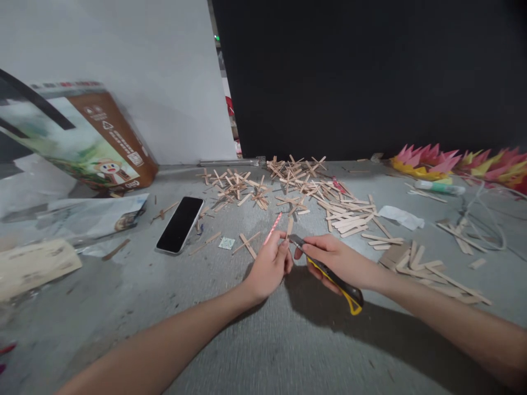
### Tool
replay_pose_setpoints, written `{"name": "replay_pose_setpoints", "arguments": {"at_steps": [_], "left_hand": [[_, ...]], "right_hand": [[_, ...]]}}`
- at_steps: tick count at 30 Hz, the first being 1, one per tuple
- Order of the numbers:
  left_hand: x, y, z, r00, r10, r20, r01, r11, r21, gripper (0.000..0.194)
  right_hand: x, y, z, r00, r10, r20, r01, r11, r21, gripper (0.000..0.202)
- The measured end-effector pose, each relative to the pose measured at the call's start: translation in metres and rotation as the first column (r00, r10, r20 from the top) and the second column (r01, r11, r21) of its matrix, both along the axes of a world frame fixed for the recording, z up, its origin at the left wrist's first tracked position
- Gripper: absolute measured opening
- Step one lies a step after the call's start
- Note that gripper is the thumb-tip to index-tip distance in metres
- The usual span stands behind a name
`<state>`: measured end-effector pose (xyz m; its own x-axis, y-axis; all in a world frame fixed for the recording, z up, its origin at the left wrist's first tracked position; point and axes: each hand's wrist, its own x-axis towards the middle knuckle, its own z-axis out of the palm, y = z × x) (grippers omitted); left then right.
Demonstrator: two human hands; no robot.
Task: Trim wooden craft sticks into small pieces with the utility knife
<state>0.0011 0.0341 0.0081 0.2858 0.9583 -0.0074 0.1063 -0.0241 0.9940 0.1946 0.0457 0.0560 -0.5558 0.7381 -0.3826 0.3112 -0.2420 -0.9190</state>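
Observation:
My right hand (327, 255) is wrapped around a black and yellow utility knife (337, 281), its blade end pointing toward my left hand. My left hand (269, 264) pinches a wooden craft stick (290, 225), which sticks up past the fingertips. The knife's tip is right beside that stick; whether it touches the wood I cannot tell. A thin pink and white striped stick (273, 227) shows just behind my left hand, and whether the hand holds it is unclear. Crossed craft sticks (247, 246) lie on the grey table, left of my left hand.
Loose and crossed craft sticks (349, 215) are heaped ahead and to the right. A phone (180, 225) lies left, near a printed bag (102, 142) and plastic packets (37, 269). Pink and yellow paper petals (426, 162), a glue stick (439, 187) and a cable (489, 214) are far right.

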Motion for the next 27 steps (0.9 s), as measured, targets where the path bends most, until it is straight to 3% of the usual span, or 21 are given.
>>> {"name": "replay_pose_setpoints", "arguments": {"at_steps": [4, 9, 16, 27], "left_hand": [[-0.001, 0.001, 0.001, 0.999, -0.011, -0.037, 0.012, 1.0, 0.008, 0.03], [-0.001, 0.0, 0.001, 0.998, -0.02, -0.058, 0.021, 1.0, 0.014, 0.031], [-0.002, 0.0, 0.002, 0.998, -0.012, -0.066, 0.015, 0.999, 0.039, 0.031], [0.002, -0.002, 0.004, 0.991, 0.039, -0.127, -0.034, 0.999, 0.04, 0.029]], "right_hand": [[0.012, 0.011, 0.011, 0.994, 0.094, 0.049, -0.095, 0.995, 0.009, 0.03], [0.017, 0.015, 0.014, 0.985, 0.145, 0.096, -0.148, 0.988, 0.031, 0.032], [0.017, 0.015, 0.005, 0.972, 0.137, 0.189, -0.176, 0.963, 0.205, 0.038], [0.019, 0.014, 0.011, 0.961, 0.116, 0.25, -0.159, 0.974, 0.158, 0.035]]}}
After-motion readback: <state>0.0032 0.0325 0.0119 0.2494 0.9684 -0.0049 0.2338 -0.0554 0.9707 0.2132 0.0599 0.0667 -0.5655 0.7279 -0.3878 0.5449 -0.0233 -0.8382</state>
